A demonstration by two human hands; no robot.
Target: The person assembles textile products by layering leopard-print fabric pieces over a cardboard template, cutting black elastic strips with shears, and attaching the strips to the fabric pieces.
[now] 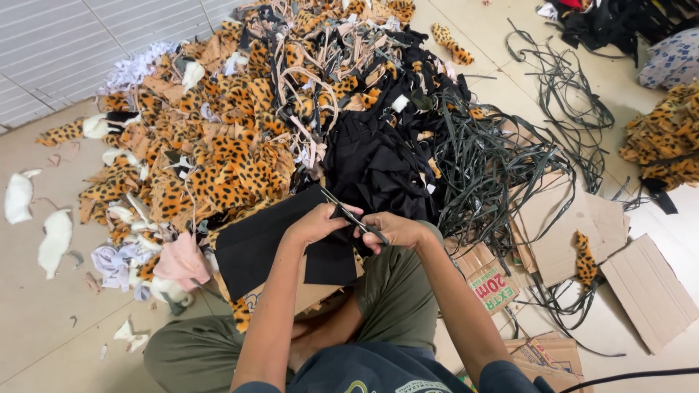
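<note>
olive-trousered knees at bottom. left hand point(314, 224) grips black fabric sheet point(271, 244) on lap; right hand point(397, 231) closed on scissors point(354, 217) at its edge. leopard-print scrap heap point(218, 138), black strap tangle point(488, 164) crowd ahead; cardboard point(568, 233) right.

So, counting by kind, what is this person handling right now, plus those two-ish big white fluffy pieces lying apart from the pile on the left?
Scissors, in the right hand: 1
Black cloth sheet, held by the left hand: 1
Big white fluffy pieces, on the floor: 2
Total: 4
</note>
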